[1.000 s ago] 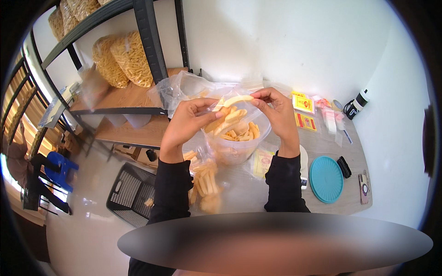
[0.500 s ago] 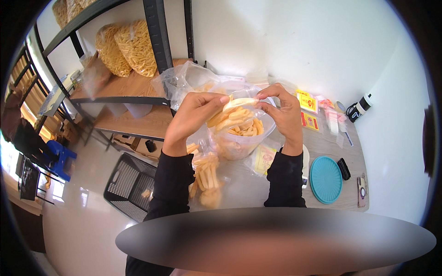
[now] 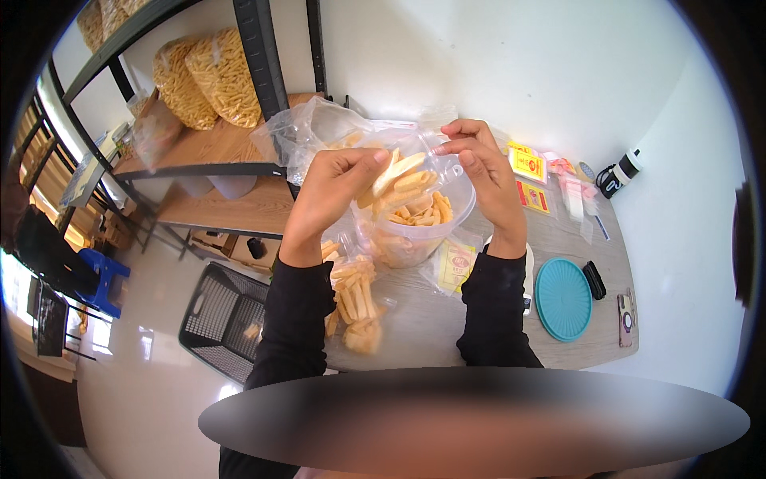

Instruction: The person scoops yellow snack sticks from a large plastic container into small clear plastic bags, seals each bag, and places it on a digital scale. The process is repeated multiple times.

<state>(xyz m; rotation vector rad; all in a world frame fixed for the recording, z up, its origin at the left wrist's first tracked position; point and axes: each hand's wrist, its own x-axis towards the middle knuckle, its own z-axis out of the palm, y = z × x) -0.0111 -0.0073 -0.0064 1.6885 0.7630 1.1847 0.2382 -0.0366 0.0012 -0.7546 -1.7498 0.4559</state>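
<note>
My left hand (image 3: 331, 191) is closed on a small clear plastic bag (image 3: 419, 148) holding pale yellow snack sticks (image 3: 407, 180). The bag is tilted above a translucent round tub (image 3: 415, 231), which has more sticks (image 3: 435, 211) inside. At the bag's right edge is my right hand (image 3: 487, 176), its fingers apart and one fingertip against the film. Filled bags of sticks (image 3: 353, 287) lie on the table beside my left forearm. A flat packet with a yellow label (image 3: 456, 263) rests by my right wrist, partly covering a white device edge (image 3: 527, 279).
A teal round lid (image 3: 563, 299), a black case (image 3: 594, 280) and a phone (image 3: 625, 319) lie at the right. Yellow packs (image 3: 527, 164) and a black-and-white bottle (image 3: 622, 173) are farther back. Left are shelves with large snack bags (image 3: 223, 76) and a grey crate (image 3: 223, 319).
The stick that stretched between both hands now stands in the bag's mouth with the others. My right fingers have come apart and moved slightly up.
</note>
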